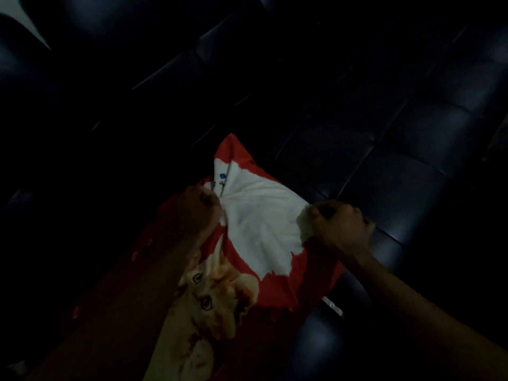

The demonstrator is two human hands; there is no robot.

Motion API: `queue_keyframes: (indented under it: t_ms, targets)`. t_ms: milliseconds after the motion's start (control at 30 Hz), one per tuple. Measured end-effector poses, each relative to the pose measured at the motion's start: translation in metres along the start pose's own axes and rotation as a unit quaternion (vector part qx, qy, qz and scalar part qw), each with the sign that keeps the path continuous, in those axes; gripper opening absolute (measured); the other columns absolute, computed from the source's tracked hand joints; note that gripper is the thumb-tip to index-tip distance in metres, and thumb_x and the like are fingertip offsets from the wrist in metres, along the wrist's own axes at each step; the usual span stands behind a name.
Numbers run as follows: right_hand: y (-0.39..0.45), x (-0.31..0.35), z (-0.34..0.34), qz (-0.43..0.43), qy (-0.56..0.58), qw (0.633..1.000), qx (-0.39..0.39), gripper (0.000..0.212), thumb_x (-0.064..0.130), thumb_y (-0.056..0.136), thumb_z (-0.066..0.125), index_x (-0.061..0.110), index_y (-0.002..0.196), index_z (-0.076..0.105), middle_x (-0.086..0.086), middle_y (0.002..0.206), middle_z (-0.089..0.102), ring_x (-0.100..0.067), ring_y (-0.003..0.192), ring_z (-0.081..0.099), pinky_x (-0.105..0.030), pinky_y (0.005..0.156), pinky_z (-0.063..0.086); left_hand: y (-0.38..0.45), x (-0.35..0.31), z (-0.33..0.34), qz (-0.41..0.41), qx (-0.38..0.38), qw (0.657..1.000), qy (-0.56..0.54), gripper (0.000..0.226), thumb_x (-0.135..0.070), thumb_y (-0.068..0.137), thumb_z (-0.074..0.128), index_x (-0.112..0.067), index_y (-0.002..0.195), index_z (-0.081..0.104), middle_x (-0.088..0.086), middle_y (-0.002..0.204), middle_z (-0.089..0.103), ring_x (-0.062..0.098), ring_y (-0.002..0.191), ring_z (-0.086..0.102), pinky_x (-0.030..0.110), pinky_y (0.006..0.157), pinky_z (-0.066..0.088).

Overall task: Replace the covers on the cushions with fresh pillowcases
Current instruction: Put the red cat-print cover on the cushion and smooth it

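Hands, left hand (199,209) and right hand (341,226), each fisted on the red cat-print pillowcase (275,287) around the white cushion (261,215) on the dark sofa (398,166); uneven tugging could jam a corner

Most of the dark sofa (412,127) is lost in shadow — its seams barely show. The red cover (275,292) runs off the bottom edge, its left part too dim to make out. Small marks on the white cushion (264,215) — too small to read.
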State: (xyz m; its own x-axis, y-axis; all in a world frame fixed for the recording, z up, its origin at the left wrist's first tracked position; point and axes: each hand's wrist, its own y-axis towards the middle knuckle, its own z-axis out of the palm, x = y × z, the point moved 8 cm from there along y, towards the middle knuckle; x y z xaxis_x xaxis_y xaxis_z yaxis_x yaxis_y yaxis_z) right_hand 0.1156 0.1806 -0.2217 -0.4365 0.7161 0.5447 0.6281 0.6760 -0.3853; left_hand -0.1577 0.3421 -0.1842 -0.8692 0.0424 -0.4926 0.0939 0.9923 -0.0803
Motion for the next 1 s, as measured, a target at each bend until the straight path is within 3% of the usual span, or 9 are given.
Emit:
queue_keyframes:
  t_ms: [67, 200, 333, 533, 633, 767, 833, 900, 1000]
  targets:
    - [0.001, 0.021, 0.008, -0.037, 0.034, 0.999, 0.014, 0.031, 0.051, 0.096, 0.055, 0.036, 0.118, 0.07, 0.003, 0.116, 0.071, -0.024, 0.118, 0.059, -0.048, 0.112, 0.031, 0.018, 0.002, 0.0, -0.002, -0.005, 0.999, -0.039, 0.021, -0.013, 0.095, 0.056, 0.001, 0.103, 0.069, 0.022, 0.112, 0.063, 0.038, 0.106, 0.058, 0.03, 0.083, 0.037]
    - [0.012, 0.064, 0.035, -0.101, 0.059, 0.992, 0.038, 0.044, 0.058, 0.092, 0.054, 0.032, 0.124, 0.068, -0.003, 0.125, 0.063, -0.028, 0.115, 0.06, -0.051, 0.103, 0.045, 0.049, 0.027, 0.011, -0.126, 0.038, 0.988, -0.078, 0.032, -0.011, 0.099, 0.058, 0.003, 0.127, 0.063, 0.02, 0.131, 0.061, 0.034, 0.125, 0.055, 0.029, 0.098, 0.039]
    - [0.031, 0.087, 0.059, -0.102, 0.053, 0.991, 0.063, 0.046, 0.058, 0.094, 0.056, 0.031, 0.13, 0.065, -0.003, 0.128, 0.06, -0.028, 0.116, 0.058, -0.054, 0.103, 0.046, 0.052, 0.039, 0.023, -0.139, 0.081, 0.986, -0.045, 0.02, -0.014, 0.094, 0.066, -0.002, 0.108, 0.073, 0.015, 0.114, 0.07, 0.032, 0.113, 0.062, 0.025, 0.084, 0.043]
    - [0.044, 0.076, 0.069, -0.07, 0.058, 0.994, 0.068, 0.034, 0.07, 0.084, 0.049, 0.045, 0.098, 0.068, 0.013, 0.106, 0.068, -0.016, 0.099, 0.065, -0.053, 0.096, 0.051, 0.053, 0.086, 0.0, -0.129, 0.045, 0.988, 0.07, 0.024, -0.033, 0.093, 0.068, -0.011, 0.095, 0.077, 0.013, 0.098, 0.073, 0.034, 0.096, 0.068, 0.032, 0.072, 0.048]
    - [0.043, 0.08, 0.067, -0.053, 0.084, 0.993, 0.068, 0.024, 0.061, 0.089, 0.057, 0.044, 0.103, 0.068, 0.008, 0.112, 0.069, -0.018, 0.103, 0.064, -0.051, 0.097, 0.051, 0.053, 0.084, 0.008, -0.125, 0.072, 0.986, 0.088, 0.034, -0.038, 0.095, 0.064, -0.006, 0.102, 0.074, 0.016, 0.104, 0.072, 0.035, 0.1, 0.066, 0.039, 0.083, 0.053]
    - [0.037, 0.087, 0.071, -0.091, 0.026, 0.992, 0.084, 0.065, 0.07, 0.092, 0.032, 0.032, 0.14, 0.054, -0.005, 0.138, 0.057, -0.029, 0.124, 0.055, -0.055, 0.108, 0.041, 0.056, 0.09, 0.017, -0.126, 0.103, 0.973, 0.163, 0.057, -0.057, 0.101, 0.037, -0.014, 0.127, 0.063, 0.016, 0.128, 0.061, 0.036, 0.117, 0.058, 0.048, 0.099, 0.046]
    - [0.033, 0.083, 0.079, -0.106, -0.027, 0.987, 0.115, 0.068, 0.07, 0.098, 0.026, 0.032, 0.151, 0.041, -0.006, 0.15, 0.048, -0.031, 0.134, 0.047, -0.054, 0.114, 0.035, 0.043, 0.125, 0.029, -0.191, 0.147, 0.958, 0.158, 0.075, -0.07, 0.097, 0.027, -0.018, 0.148, 0.043, 0.017, 0.148, 0.045, 0.038, 0.134, 0.044, 0.053, 0.113, 0.033]
    - [0.031, 0.068, 0.077, -0.091, -0.04, 0.988, 0.121, 0.069, 0.071, 0.097, 0.021, 0.032, 0.15, 0.041, -0.007, 0.149, 0.049, -0.031, 0.132, 0.049, -0.049, 0.111, 0.038, 0.026, 0.148, 0.029, -0.258, 0.135, 0.952, 0.095, 0.099, -0.087, 0.084, 0.019, -0.022, 0.157, 0.024, 0.016, 0.16, 0.028, 0.039, 0.144, 0.031, 0.056, 0.119, 0.022]
    - [0.028, 0.041, 0.061, -0.053, -0.063, 0.99, 0.115, 0.07, 0.073, 0.097, 0.016, 0.028, 0.135, 0.052, -0.007, 0.14, 0.057, -0.031, 0.123, 0.056, -0.044, 0.099, 0.045, 0.024, 0.136, 0.019, -0.23, 0.121, 0.951, 0.166, 0.079, -0.07, 0.097, 0.025, -0.017, 0.155, 0.031, 0.019, 0.154, 0.036, 0.041, 0.138, 0.038, 0.055, 0.116, 0.028]
